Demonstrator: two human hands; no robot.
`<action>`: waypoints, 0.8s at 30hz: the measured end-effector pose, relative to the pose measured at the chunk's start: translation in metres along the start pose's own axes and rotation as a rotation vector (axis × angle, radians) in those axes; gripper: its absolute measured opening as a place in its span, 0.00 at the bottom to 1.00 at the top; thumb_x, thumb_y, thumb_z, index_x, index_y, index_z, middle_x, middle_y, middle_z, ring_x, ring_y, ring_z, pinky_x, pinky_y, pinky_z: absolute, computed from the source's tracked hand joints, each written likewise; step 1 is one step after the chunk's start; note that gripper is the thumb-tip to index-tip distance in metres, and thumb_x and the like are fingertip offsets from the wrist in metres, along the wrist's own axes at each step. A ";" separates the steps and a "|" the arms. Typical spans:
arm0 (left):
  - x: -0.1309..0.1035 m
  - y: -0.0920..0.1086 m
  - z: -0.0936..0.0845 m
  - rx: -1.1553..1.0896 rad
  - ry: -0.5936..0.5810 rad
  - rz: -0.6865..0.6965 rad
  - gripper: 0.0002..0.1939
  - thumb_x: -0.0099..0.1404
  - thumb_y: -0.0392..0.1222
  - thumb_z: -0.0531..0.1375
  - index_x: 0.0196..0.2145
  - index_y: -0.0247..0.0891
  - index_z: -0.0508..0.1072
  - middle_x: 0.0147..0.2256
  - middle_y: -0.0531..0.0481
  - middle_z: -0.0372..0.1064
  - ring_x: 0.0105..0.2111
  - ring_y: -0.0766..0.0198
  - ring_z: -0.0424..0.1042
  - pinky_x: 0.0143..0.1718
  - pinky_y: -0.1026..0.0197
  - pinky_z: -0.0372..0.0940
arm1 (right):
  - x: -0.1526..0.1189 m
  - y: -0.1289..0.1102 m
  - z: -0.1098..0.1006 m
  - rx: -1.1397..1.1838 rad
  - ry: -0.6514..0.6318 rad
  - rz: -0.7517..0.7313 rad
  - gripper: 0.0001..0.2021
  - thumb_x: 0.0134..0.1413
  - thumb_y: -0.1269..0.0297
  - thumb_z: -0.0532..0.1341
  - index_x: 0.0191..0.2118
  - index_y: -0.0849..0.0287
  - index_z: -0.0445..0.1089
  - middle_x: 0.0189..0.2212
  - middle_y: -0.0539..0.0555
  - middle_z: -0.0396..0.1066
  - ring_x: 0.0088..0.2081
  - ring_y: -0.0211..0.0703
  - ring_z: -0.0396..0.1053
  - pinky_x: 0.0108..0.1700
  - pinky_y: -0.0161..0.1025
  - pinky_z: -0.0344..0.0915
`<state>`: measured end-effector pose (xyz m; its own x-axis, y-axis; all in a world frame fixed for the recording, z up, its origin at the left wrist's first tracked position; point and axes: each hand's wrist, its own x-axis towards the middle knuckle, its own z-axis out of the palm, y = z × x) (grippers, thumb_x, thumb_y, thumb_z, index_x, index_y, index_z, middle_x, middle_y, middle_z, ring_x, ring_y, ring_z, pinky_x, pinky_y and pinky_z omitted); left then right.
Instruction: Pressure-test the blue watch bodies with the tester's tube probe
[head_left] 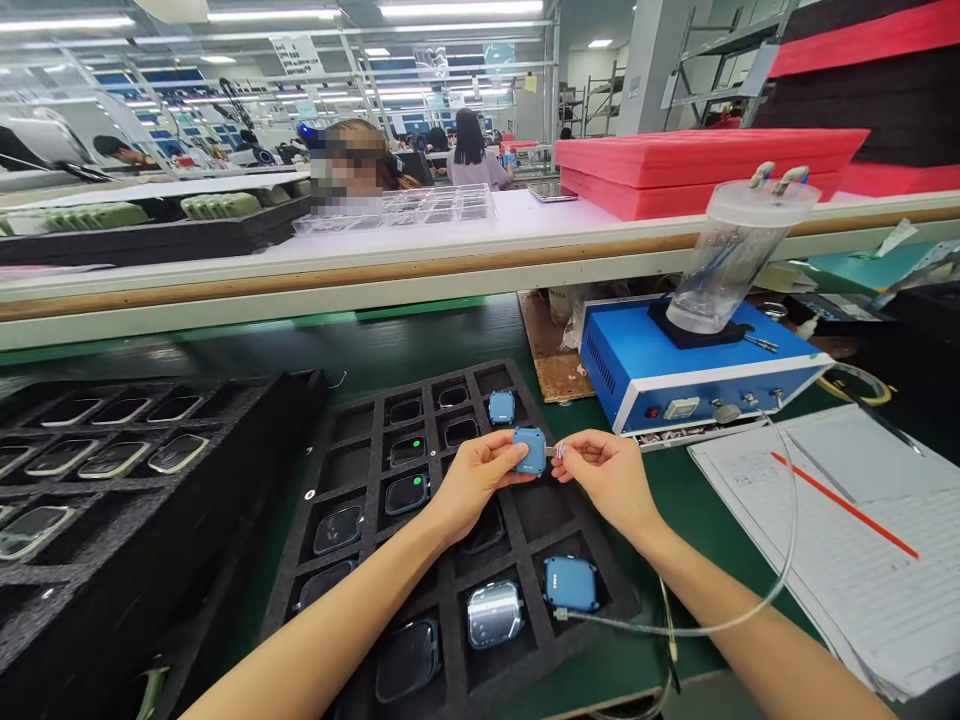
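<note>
Thumb and fingers of my left hand (484,475) pinch a blue square watch case (530,452) above the black foam tray (529,545). At the case's right edge, my right hand (600,472) is closed on a small connector (556,452) that touches the case. More watch cases sit in the tray's compartments: a blue one (502,407) at the upper right, another blue one (570,584) at the lower right with a clear tube's fitting at its corner, and a shiny one (495,614) beside it. Several dark-screened ones lie further left.
Another foam tray (135,520) with watch frames stands at the left. A blue box (697,365) carries a clear cylinder (731,255). Papers (847,540) with a red pen (844,505) lie at the right. Red foam (675,170) rests on the shelf; people sit beyond it.
</note>
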<state>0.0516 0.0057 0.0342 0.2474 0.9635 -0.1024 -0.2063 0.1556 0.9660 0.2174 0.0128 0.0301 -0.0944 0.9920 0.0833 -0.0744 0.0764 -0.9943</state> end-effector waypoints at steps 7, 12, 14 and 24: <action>0.000 0.000 0.000 0.002 -0.016 -0.002 0.10 0.60 0.42 0.61 0.38 0.35 0.76 0.36 0.47 0.75 0.35 0.64 0.71 0.39 0.63 0.66 | 0.000 0.001 -0.001 -0.027 -0.004 -0.002 0.05 0.43 0.66 0.62 0.25 0.63 0.72 0.20 0.52 0.73 0.23 0.41 0.73 0.28 0.35 0.71; 0.000 0.000 0.000 0.006 -0.015 -0.011 0.12 0.58 0.43 0.62 0.38 0.33 0.75 0.36 0.46 0.74 0.35 0.62 0.72 0.41 0.59 0.66 | 0.001 0.000 0.000 -0.002 -0.037 0.014 0.05 0.43 0.66 0.62 0.25 0.63 0.72 0.20 0.52 0.73 0.22 0.41 0.73 0.27 0.35 0.72; 0.000 0.001 0.000 0.002 -0.017 -0.011 0.13 0.57 0.44 0.62 0.37 0.33 0.75 0.35 0.46 0.74 0.34 0.62 0.71 0.41 0.59 0.65 | 0.001 -0.001 -0.001 0.020 -0.063 0.019 0.06 0.43 0.65 0.63 0.25 0.63 0.73 0.20 0.52 0.73 0.22 0.41 0.72 0.27 0.36 0.72; -0.001 0.001 -0.003 -0.004 -0.085 0.018 0.10 0.60 0.42 0.60 0.36 0.33 0.76 0.32 0.48 0.74 0.32 0.66 0.68 0.40 0.63 0.63 | 0.002 -0.003 -0.001 0.170 -0.172 0.127 0.11 0.41 0.60 0.68 0.25 0.63 0.72 0.19 0.51 0.73 0.22 0.38 0.71 0.27 0.34 0.71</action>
<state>0.0484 0.0053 0.0350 0.3229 0.9442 -0.0649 -0.2149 0.1399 0.9666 0.2187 0.0142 0.0330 -0.2802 0.9598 -0.0171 -0.2155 -0.0802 -0.9732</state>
